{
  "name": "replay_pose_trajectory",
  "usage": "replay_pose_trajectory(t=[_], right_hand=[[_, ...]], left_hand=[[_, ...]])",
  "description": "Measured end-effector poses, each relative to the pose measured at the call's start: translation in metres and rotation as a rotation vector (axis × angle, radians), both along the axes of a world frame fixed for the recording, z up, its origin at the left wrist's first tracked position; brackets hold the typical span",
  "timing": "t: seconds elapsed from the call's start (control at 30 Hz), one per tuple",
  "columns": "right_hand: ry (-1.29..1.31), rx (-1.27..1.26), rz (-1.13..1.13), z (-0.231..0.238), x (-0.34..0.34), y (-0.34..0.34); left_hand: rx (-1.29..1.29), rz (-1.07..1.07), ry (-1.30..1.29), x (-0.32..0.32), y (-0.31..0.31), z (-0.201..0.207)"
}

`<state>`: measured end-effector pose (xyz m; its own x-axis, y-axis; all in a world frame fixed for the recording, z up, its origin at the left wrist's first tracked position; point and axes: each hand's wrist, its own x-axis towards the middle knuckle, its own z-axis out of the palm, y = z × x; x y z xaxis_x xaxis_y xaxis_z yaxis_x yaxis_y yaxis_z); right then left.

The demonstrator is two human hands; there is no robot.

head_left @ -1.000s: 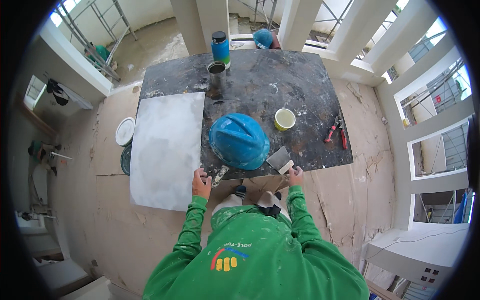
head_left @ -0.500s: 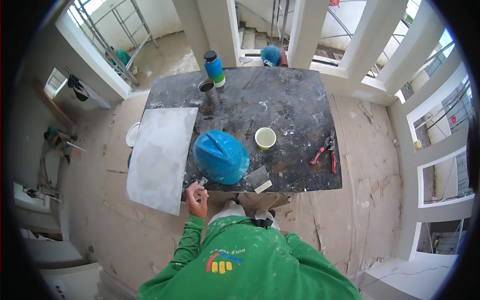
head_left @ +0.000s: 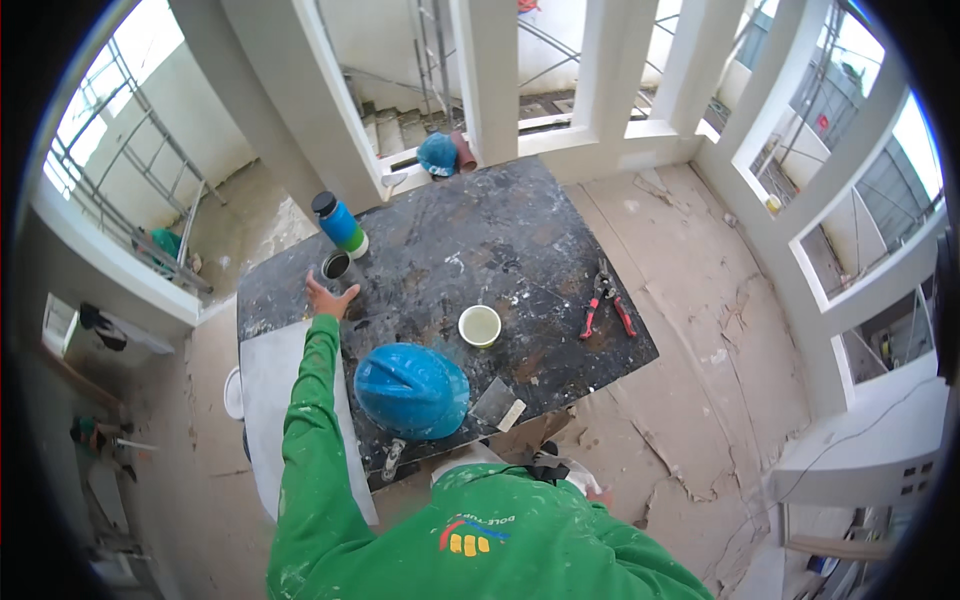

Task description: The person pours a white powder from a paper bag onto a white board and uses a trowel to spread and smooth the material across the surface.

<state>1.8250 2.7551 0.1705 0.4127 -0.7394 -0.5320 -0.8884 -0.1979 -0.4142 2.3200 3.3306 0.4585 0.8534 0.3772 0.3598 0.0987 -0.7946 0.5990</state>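
Observation:
My left hand (head_left: 330, 298) reaches across the table to a dark metal cup (head_left: 337, 268). Its thumb and fingers are spread at the near side of the cup; whether they touch it I cannot tell. Just behind the cup stands a blue and green bottle (head_left: 342, 226) with a black lid. Only a sliver of my right hand (head_left: 601, 496) shows beside my hip, its fingers hidden. A blue hard hat (head_left: 411, 391) rests near the table's front edge, with a small metal piece (head_left: 393, 458) beside it.
On the dark, stained table (head_left: 520, 240) are a pale tub (head_left: 480, 326), red-handled snips (head_left: 606, 302) and a clear scraper-like plate (head_left: 492, 403). A whitish board (head_left: 268, 400) overhangs the left side under my arm. Another blue helmet (head_left: 437, 155) sits beyond the far edge.
My left hand has gone from the table's front edge beside the hard hat forward to the dark cup. The view has turned, so the table appears rotated and lower.

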Motion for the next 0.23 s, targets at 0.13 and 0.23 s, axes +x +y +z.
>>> replay_pose_trajectory(t=[0.13,0.23], right_hand=[[-0.036,-0.071,-0.22,0.039,-0.031,0.039],[0.084,0.022,-0.299,0.075,-0.078,0.076]], left_hand=[[-0.27,0.253,-0.023,0.08,0.013,-0.078],[-0.049,0.077,-0.157,0.149,-0.035,-0.096]])
